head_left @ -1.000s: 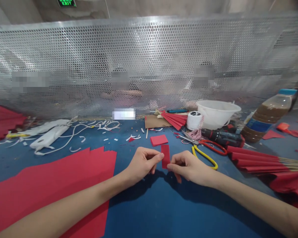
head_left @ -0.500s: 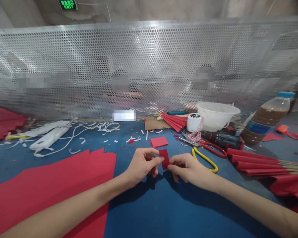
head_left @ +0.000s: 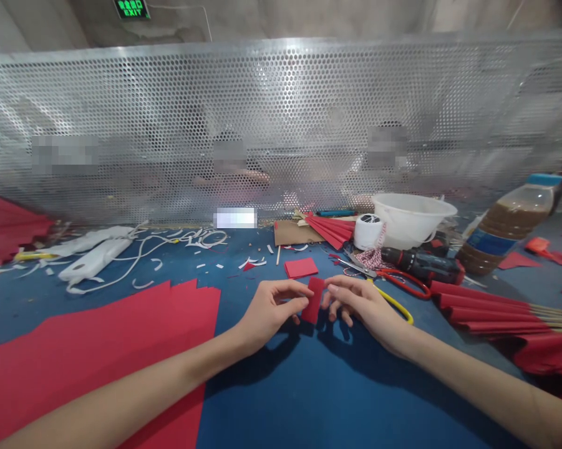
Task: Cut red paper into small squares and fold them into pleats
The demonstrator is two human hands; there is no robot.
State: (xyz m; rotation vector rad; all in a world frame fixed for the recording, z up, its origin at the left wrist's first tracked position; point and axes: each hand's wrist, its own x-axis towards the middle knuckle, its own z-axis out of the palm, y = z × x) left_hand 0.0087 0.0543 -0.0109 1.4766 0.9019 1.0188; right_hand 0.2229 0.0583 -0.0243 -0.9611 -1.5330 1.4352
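Note:
Between finger and thumb, my left hand [head_left: 275, 310] pinches a small red paper strip [head_left: 314, 302] held nearly upright above the blue table [head_left: 327, 399]. My right hand [head_left: 362, 305] is at the strip's right edge with its fingers apart; whether a fingertip touches the paper I cannot tell. Just beyond the strip lies a small stack of red paper pieces [head_left: 301, 267]. Scissors with yellow and red handles [head_left: 405, 282] rest behind my right hand, which partly hides the yellow handle.
Large red paper sheets [head_left: 135, 337] spread under my left forearm. At right are folded red paper fans [head_left: 481, 305], a power drill [head_left: 423, 265], a string spool [head_left: 368, 232], a white bucket [head_left: 409, 218] and a bottle of brown liquid [head_left: 508, 227]. A power strip [head_left: 96, 255] lies left. A perforated metal panel [head_left: 285, 112] stands behind.
The red strip has turned in my left hand and now leans the other way. My right hand has loosened its pinch, spread its fingers and risen to the strip's upper right edge.

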